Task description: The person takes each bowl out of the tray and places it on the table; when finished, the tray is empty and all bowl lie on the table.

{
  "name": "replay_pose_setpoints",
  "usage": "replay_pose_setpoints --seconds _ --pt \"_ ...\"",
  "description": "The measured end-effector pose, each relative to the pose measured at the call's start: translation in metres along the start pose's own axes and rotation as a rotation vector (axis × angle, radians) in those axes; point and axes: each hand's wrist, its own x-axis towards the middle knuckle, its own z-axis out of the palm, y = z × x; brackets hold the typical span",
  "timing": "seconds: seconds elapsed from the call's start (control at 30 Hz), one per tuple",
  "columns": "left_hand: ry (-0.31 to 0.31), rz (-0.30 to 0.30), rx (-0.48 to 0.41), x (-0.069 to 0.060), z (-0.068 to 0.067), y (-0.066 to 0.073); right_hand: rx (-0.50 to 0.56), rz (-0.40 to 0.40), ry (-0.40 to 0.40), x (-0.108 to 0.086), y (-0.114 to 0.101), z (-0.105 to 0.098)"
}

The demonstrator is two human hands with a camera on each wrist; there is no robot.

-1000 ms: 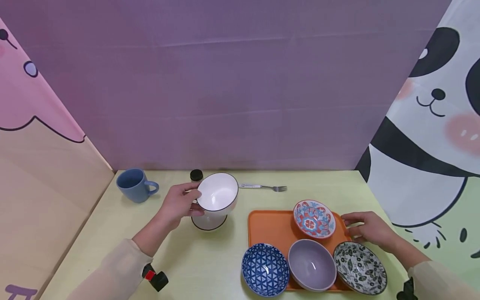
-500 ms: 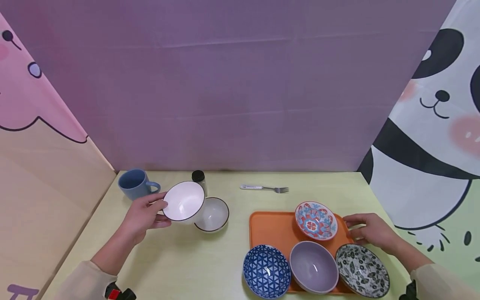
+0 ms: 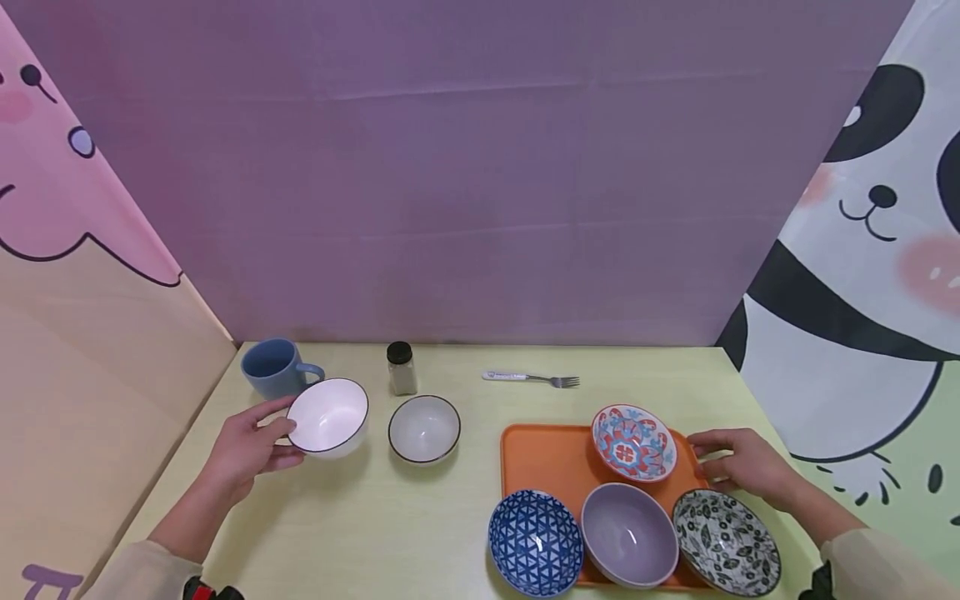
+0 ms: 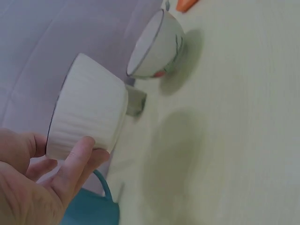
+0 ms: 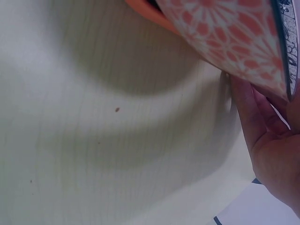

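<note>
The left hand (image 3: 243, 446) holds the white bowl (image 3: 327, 414) above the counter (image 3: 375, 542), its grip pinching the near-left rim, with the thumb on top and fingers against the outer wall; the bowl's shadow falls below. Just behind is the mug (image 3: 272, 368), its handle pointing toward the bowl. To the right, the pale bowl (image 3: 424, 429) stands close by, with the jar (image 3: 402, 375) behind it. The fork (image 3: 528, 378) lies farther right, near the back edge.

The right hand (image 3: 738, 462) is at the right edge of the tray (image 3: 540, 458), fingers bent; whether its grip is tight on that edge, I cannot tell. 4 bowls crowd here: the red bowl (image 3: 633, 443) at the back, then the blue bowl (image 3: 536, 542), purple bowl (image 3: 628, 537) and leaf bowl (image 3: 727, 542) in a row. The blue bowl reaches past the tray's left side, the leaf bowl past its right, just beside the hand.

The counter's back edge meets the purple cloth (image 3: 480, 183). The widest open stretch runs left of the tray, in front of the white and pale bowls; the front edge is out of view.

In the left wrist view the white bowl partly covers the jar, and the mug is cut off. In the right wrist view a patterned bowl wall hides the fingertips and most of the tray.
</note>
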Motion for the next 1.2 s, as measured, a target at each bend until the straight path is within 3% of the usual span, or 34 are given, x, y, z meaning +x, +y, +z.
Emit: replay_pose_setpoints --seconds 0.23,0.57,1.2 --pt "0.011 -0.025 -0.005 0.006 -0.005 -0.018 0.005 0.005 0.002 0.001 0.000 0.001" --pt "0.028 -0.046 -0.036 0.013 0.003 -0.036 -0.015 0.013 0.008 0.001 0.001 0.000" --pt "0.024 -0.067 -0.042 0.018 0.002 -0.053 -0.023 0.020 0.010 0.001 0.001 0.001"
